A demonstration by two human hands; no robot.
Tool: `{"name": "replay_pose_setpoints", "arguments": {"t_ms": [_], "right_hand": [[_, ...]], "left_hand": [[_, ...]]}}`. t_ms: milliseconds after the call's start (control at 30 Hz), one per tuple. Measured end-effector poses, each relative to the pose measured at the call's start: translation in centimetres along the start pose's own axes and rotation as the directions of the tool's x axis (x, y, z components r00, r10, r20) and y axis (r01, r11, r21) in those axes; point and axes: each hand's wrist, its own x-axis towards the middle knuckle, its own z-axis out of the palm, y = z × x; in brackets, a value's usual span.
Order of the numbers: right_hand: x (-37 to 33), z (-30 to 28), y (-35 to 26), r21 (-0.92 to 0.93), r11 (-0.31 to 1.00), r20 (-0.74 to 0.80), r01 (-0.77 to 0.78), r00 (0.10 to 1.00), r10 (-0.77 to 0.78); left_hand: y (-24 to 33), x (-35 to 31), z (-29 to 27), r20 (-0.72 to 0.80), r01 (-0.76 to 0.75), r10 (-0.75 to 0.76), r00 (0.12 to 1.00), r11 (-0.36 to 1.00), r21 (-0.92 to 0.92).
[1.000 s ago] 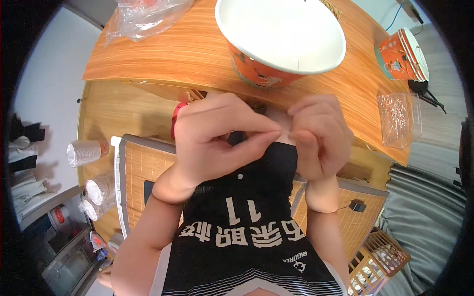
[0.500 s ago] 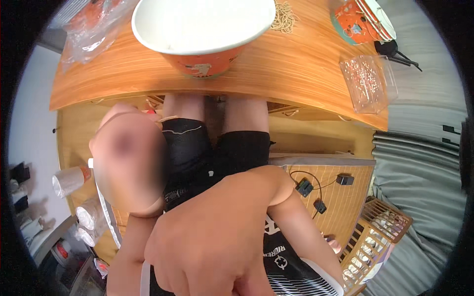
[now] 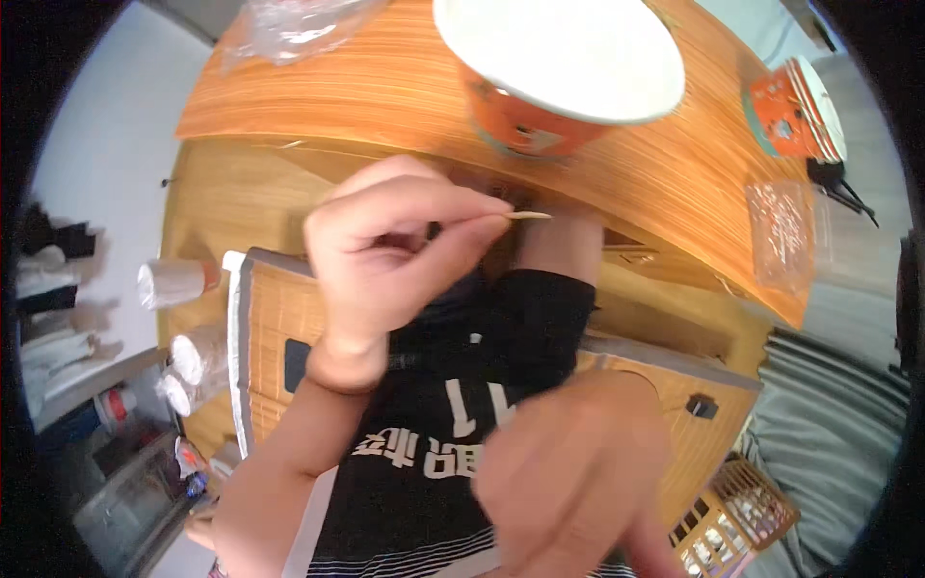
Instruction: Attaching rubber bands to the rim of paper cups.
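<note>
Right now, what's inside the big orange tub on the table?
In the tub, only white lining shows, detail washed out. The near side's inner face is hidden; the picture's edge cuts off the far side.

On my feed, I see the wearer in a black sleeveless jersey [image 3: 400, 506] with white edging [image 3: 318, 525], bold pale lettering [image 3: 458, 405] and thin white stripes [image 3: 414, 561], plus black shorts [image 3: 544, 301].

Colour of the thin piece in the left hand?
The thin piece is pale yellowish; head view.
</note>
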Motion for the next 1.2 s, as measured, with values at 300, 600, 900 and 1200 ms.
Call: {"name": "replay_pose_setpoints", "arguments": {"t_ms": [300,600,900,1200], "right_hand": [[-2.4,3.2,-1.6,-0.361,0.918,-0.308,-0.165,0.950,0.049],[-5.4,0.1,-2.0,-0.670,-0.359,-0.493,-0.650,0.750,-0.441],[-5.8,-0.4,-2.0,-0.678,-0.438,-0.377,-0.590,0.791,-0.481],[-6.0,-0.2,-2.6,-0.737,-0.437,-0.379,-0.515,0.851,-0.364]], "left_hand": [[-0.2,0.6,0.2,0.069,-0.083,0.084,0.994,0.996,-0.018],[0.3,0.6,0.5,0.201,-0.005,0.020,0.979,0.997,-0.072],[0.6,0.8,0.2,0.263,0.094,-0.076,0.962,0.994,-0.057],[0.1,0.6,0.4,0.297,0.175,-0.128,0.946,0.975,-0.136]]}}
